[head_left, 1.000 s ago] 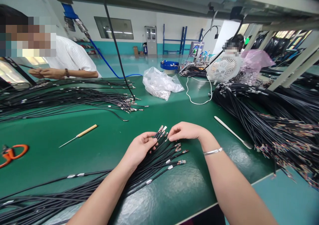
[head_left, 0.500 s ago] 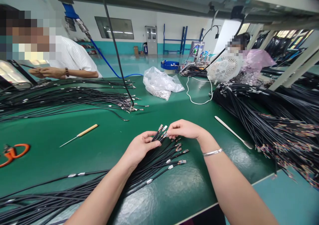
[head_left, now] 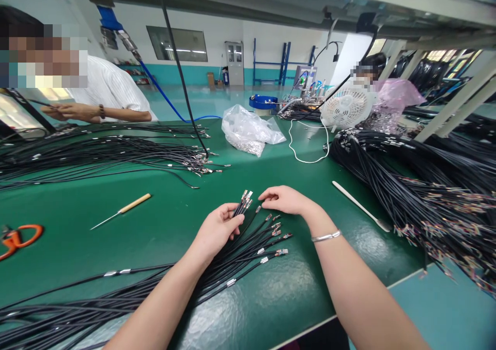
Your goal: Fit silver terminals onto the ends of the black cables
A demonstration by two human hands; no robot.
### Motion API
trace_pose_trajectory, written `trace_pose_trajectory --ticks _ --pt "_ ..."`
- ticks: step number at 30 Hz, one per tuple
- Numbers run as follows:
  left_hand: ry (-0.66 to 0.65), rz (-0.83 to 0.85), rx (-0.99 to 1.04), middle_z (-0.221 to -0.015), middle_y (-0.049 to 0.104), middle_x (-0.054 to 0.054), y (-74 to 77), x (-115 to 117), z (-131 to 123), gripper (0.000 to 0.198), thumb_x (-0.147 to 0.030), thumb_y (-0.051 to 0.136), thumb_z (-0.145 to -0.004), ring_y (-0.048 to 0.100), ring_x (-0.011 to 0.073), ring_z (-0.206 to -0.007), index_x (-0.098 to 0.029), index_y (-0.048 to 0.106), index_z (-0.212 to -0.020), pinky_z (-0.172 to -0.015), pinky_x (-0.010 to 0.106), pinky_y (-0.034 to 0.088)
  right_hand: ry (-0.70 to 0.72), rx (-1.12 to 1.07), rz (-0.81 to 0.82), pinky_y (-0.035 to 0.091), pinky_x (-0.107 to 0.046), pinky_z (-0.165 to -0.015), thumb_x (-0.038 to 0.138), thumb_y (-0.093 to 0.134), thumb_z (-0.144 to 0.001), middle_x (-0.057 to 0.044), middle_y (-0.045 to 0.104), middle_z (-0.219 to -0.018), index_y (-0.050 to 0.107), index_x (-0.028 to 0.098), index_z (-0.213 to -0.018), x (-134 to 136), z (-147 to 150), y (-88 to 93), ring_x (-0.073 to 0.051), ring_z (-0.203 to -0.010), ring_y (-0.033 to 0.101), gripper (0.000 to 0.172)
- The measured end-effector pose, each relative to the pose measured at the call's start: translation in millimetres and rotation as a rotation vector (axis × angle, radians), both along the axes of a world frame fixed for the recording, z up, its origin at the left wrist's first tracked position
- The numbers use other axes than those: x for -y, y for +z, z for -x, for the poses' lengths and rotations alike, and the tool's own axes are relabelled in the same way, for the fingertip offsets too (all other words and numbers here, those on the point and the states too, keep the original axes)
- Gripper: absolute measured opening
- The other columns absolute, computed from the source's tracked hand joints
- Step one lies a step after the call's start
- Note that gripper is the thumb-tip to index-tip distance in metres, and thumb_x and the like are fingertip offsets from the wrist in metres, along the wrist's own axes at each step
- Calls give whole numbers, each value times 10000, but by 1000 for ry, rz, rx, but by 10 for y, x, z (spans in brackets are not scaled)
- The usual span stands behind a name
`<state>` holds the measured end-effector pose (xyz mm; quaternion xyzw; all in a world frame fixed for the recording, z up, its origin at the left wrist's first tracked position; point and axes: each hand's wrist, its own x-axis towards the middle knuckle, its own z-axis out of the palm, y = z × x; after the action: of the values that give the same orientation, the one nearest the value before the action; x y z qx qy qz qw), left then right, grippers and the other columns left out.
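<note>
The bundled cables (head_left: 243, 205) and the right hand (head_left: 285, 200) have parted; its fingers curl loosely, apparently empty. At its nine o'clock, the left hand (head_left: 220, 229) grips that gathered bundle; loose cable ends (head_left: 276, 231) at seven o'clock remain ungathered.

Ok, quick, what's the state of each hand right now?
Left hand: closed, holding several black cables near their ends.
Right hand: loosely open, nothing visibly held, close to another cable's tip.

shiny metal tips (head_left: 285, 252) on smooth cables (head_left: 220, 270)
</note>
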<state>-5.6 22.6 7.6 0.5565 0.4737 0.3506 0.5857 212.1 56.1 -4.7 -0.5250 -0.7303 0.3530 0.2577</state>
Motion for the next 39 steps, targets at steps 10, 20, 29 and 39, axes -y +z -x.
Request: trace_pose_trajectory --ticks 10,20,29,39 --pt "31 -125 -198 -583 530 -47 -5 15 -34 201 -315 670 -625 470 96 -546 -154 557 -667 -549 217 347 39 -190 39 451 -247 -653 268 634 -717 -7 643 -761 611 164 -796 32 99 45 -130 -698 584 132" --pt "-72 14 42 -571 558 -46 0 15 -10 271 -263 722 -591 532 98 -515 -163 495 -700 -539 226 403 21 -640 274 441 -226 -604 251 716 -658 -19 641 -695 617 133 -873 112 103 209 -111 -633 594 265" --pt "-72 26 55 -589 558 -53 -29 6 6 273 -261 721 -596 568 97 -528 -158 493 -706 -551 221 426 28 -675 285 440 -223 -598 266 713 -667 -22 637 -709 622 134 -870 98 85 192 -108 -632 588 259" --pt "-95 38 -7 -580 546 -48 53 48 -4 221 -295 678 -625 502 86 -493 -154 561 -749 -543 211 377 -12 -532 206 451 -239 -617 293 679 -688 -34 648 -728 624 134 -860 76 25 182 -120 -648 588 242"
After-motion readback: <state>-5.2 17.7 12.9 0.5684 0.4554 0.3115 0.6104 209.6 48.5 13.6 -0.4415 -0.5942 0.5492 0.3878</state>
